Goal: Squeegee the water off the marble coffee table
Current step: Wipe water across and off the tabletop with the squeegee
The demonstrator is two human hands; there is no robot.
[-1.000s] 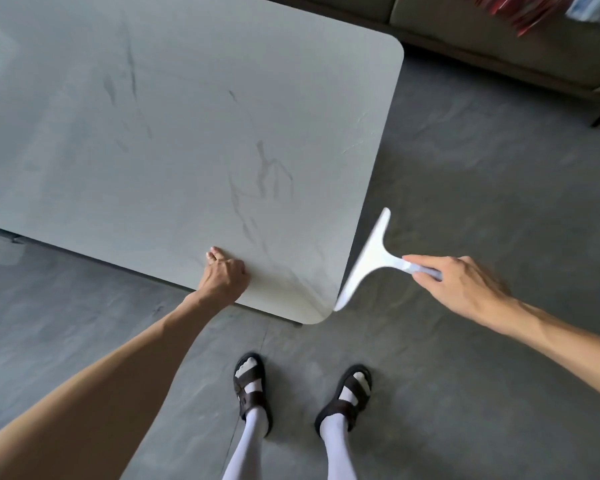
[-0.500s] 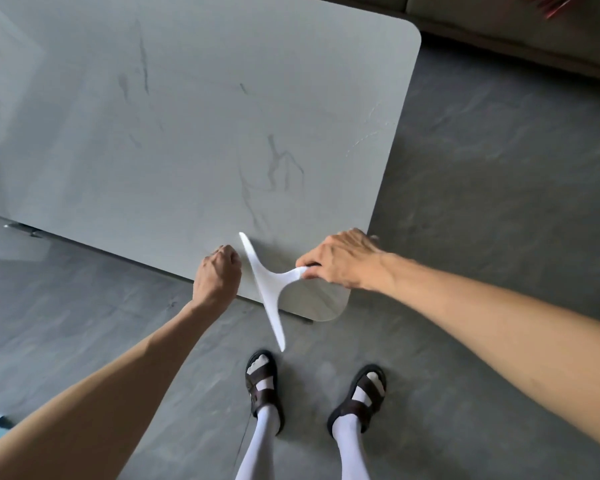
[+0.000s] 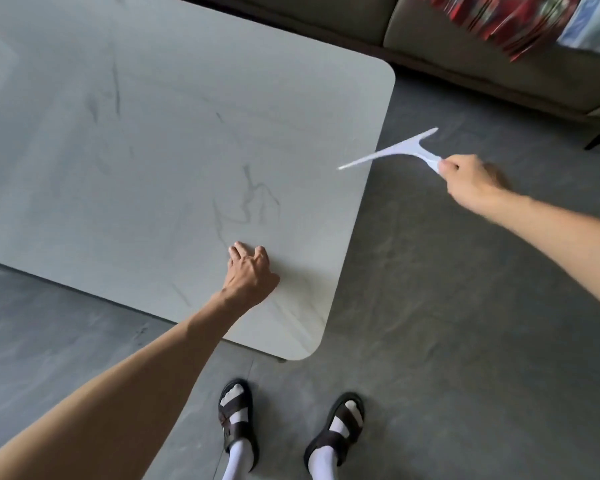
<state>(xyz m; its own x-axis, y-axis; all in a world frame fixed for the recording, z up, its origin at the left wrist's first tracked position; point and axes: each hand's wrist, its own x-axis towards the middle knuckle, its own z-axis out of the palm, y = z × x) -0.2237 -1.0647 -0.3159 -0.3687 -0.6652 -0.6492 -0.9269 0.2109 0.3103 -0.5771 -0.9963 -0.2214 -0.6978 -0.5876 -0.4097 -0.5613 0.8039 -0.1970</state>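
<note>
The pale marble coffee table (image 3: 153, 161) with thin dark veins fills the upper left; its rounded near corner points toward my feet. My left hand (image 3: 248, 273) rests flat on the tabletop near that corner, fingers spread, holding nothing. My right hand (image 3: 471, 183) is off the table's right edge, above the floor, shut on the handle of a white T-shaped squeegee (image 3: 395, 150). The blade hangs in the air, its left tip just over the table's right edge, not touching the surface. Faint streaks show near the corner.
A grey-beige sofa (image 3: 465, 50) runs along the top right, with red and blue patterned fabric (image 3: 520, 19) on it. Dark grey floor (image 3: 447, 341) surrounds the table. My feet in brown sandals (image 3: 238, 420) and white socks stand just below the table corner.
My right hand has swung the squeegee from the table's near edge by my left hand out to the right and up. My left hand has opened and slid further onto the tabletop.
</note>
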